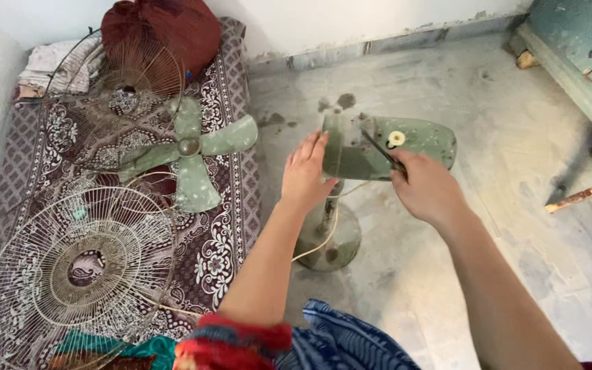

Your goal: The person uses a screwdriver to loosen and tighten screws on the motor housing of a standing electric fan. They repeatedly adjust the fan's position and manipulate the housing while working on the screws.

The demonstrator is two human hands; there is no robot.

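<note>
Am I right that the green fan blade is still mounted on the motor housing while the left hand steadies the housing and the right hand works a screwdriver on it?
Not quite. In the head view the green fan blade lies off the fan, on the patterned mattress. The rest holds: the left hand steadies the motor housing and the right hand works a screwdriver on it.

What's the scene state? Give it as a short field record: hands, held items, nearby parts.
left hand: flat against front end of green fan motor housing
right hand: grip on a thin dark tool, tip at the housing
fan stand: round base on concrete floor, pale cord trailing
fan blade: green, three-lobed, lying on patterned mat
wire guards: two, on the mat, detached
</note>
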